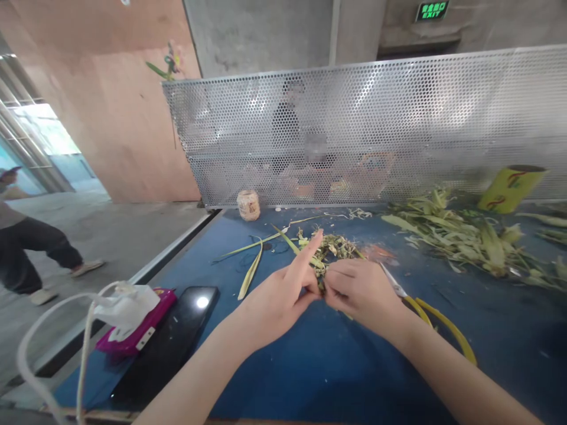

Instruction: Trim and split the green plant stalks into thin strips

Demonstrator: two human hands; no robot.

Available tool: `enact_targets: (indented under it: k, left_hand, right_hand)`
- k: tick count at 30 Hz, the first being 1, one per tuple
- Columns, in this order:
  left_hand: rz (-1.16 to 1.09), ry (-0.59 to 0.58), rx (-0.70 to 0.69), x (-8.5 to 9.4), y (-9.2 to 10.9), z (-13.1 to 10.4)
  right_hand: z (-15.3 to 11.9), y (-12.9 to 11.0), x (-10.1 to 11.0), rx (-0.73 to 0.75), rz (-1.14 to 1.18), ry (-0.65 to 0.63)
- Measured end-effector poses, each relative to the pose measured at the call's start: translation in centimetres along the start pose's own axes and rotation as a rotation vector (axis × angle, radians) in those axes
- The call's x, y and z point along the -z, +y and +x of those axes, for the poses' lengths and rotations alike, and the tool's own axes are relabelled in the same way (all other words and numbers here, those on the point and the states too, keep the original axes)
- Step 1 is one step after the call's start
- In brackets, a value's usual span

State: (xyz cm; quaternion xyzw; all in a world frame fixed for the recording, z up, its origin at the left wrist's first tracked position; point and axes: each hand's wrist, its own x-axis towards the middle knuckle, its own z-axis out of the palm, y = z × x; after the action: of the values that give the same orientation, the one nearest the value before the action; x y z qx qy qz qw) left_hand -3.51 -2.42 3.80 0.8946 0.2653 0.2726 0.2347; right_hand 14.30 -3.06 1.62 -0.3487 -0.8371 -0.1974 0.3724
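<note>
My left hand (283,298) is closed with thumb and curled fingers in a pinch, its index finger pointing up and away. Against it, my right hand (361,295) is closed too, fingertips pressed together. A small dark-green bit of dried plant (322,285) shows between the fingertips of both hands; most of it is hidden. Just beyond lies a loose heap of dry, withered plant bits (339,245). Scissors with yellow handles (456,333) lie partly under my right wrist. Long pale leaf strips (251,273) rest left of the heap.
A larger leafy pile (469,233) and a yellow can (511,190) are at the right. A black phone (177,330), a magenta box (144,324) and a white cable lie left. A perforated metal screen (398,130) closes the back. One person stands at far left; others show behind the screen.
</note>
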Motion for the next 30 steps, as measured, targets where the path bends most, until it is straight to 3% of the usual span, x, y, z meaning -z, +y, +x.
enact_targets:
  k: [10, 13, 16, 20, 25, 27, 30]
  left_hand:
    - [-0.15, 0.042, 0.058, -0.5, 0.1, -0.3]
    - [-0.242, 0.187, 0.079, -1.0, 0.1, 0.2]
    - [-0.473, 0.328, 0.162, -2.1, -0.3, 1.1]
    - [-0.78, 0.376, 0.282, -3.2, -0.9, 2.0]
    - [-0.889, 0.41, 0.353, -3.4, -1.3, 2.1]
    - [-0.904, 0.449, 0.357, -3.5, -1.4, 2.2]
    - [-0.921, 0.487, 0.35, -3.5, -1.6, 2.3]
  right_hand:
    - [0.0, -0.1, 0.2, 0.085, -0.056, 0.034]
    - [0.1, 0.1, 0.6, -0.047, 0.004, 0.042]
    - [0.0, 0.4, 0.8, -0.183, 0.112, 0.035]
    - [-0.6, 0.9, 0.8, -0.199, 0.113, 0.001]
    - [-1.2, 1.0, 0.5, -0.21, 0.011, 0.133]
    - [-1.2, 0.9, 0.3, -0.275, 0.129, 0.168]
    - [-1.1, 0.7, 0.0, -0.513, 0.436, 0.125]
